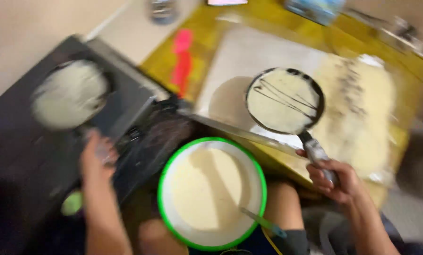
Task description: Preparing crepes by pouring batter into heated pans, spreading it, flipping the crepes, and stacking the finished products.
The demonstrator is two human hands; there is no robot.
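Two pans, one in each hand.
Right hand [336, 179] gripped a small pan [285, 100] of pale batter above the desk [249, 52]; left hand [98, 158] closed on another pan [69, 94] (blurred) on the stove [13, 146], bowl [211, 193] between.

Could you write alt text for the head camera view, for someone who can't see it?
Blurred view down at a person's right hand gripping a small black frying pan of pale crepe above a paper-lined board. The left hand holds the handle of a second black pan, and a green-rimmed bowl of pale batter sits between.
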